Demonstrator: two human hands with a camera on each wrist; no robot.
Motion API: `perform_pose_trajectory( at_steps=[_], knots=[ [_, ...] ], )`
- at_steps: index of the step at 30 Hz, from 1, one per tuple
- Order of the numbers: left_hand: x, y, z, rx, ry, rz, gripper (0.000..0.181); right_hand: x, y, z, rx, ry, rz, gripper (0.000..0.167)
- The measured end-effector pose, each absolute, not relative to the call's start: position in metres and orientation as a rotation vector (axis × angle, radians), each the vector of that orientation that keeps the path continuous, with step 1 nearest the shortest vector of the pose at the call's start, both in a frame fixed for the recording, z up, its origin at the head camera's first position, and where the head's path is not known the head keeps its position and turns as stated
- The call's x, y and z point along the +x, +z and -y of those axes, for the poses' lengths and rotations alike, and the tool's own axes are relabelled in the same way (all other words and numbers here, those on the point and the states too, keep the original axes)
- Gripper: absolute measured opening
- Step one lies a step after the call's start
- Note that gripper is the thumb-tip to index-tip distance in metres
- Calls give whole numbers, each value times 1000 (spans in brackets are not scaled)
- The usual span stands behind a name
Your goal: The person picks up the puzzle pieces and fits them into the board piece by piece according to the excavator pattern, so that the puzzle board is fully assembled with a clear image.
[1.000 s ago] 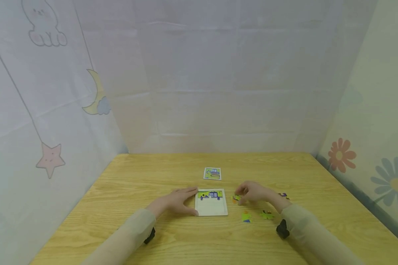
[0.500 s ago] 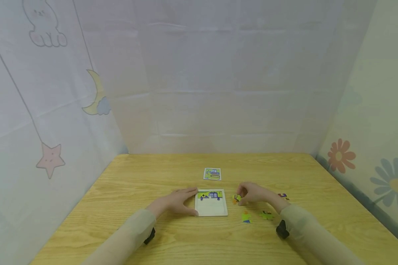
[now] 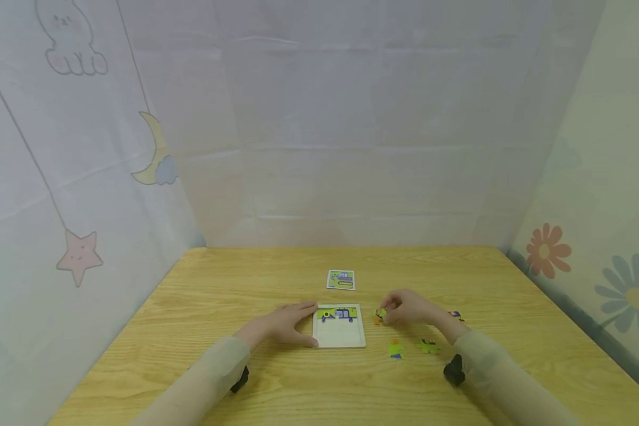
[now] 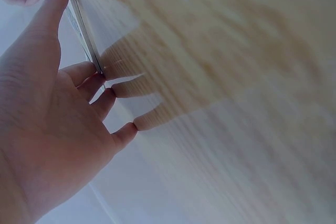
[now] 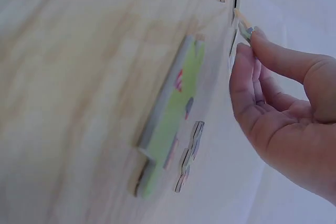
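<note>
A square white puzzle tray (image 3: 339, 336) lies on the table, with green and purple vehicle pieces fitted along its top. My left hand (image 3: 289, 323) rests at the tray's left side, fingertips at the upper corner and thumb at the lower one. In the left wrist view, the fingers of the left hand (image 4: 58, 114) are spread against the tray's edge (image 4: 86, 30). My right hand (image 3: 406, 306) pinches a green and orange puzzle piece (image 3: 378, 318) between thumb and fingers, just right of the tray. The right wrist view has the right hand (image 5: 289, 98) holding that piece (image 5: 244, 29) tilted.
Loose puzzle pieces lie around the right hand: a green and blue one (image 3: 396, 349), a green one (image 3: 429, 345) and a purple one (image 3: 455, 315) beyond the forearm. Behind the tray sits a picture card (image 3: 341, 280). Cloth walls border the wooden table (image 3: 245, 272).
The puzzle piece in my right hand has turned and tilted slightly, and the fingers have shifted their grip on it. The left hand and the tray stay where they were.
</note>
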State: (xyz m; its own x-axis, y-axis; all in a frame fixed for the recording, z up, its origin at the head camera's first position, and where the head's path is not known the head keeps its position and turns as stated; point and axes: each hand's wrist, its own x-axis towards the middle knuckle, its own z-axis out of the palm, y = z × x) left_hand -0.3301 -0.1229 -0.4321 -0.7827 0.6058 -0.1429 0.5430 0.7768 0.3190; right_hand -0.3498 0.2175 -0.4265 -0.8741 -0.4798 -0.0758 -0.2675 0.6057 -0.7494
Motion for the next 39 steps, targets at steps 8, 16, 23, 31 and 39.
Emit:
perform_pose_trajectory(
  at_steps=[8, 16, 23, 31, 39],
  knots=[
    [-331, -433, 123, 875, 377, -2731, 87, -354, -425, -219, -589, -1285, -2441, 21],
    [-332, -433, 123, 898, 369, -2737, 87, -359, -427, -211, -474, -1318, -2443, 28],
    [-331, -433, 123, 886, 386, -2734, 86, -356, -421, -203, -503, -1352, -2388, 32],
    [-332, -435, 122, 882, 365, -2738, 86, -360, -427, -187, -523, -1417, -2292, 37],
    [-331, -434, 121, 868, 356, -2735, 86, -358, -422, -173, -535, -1429, -2270, 41]
  ],
)
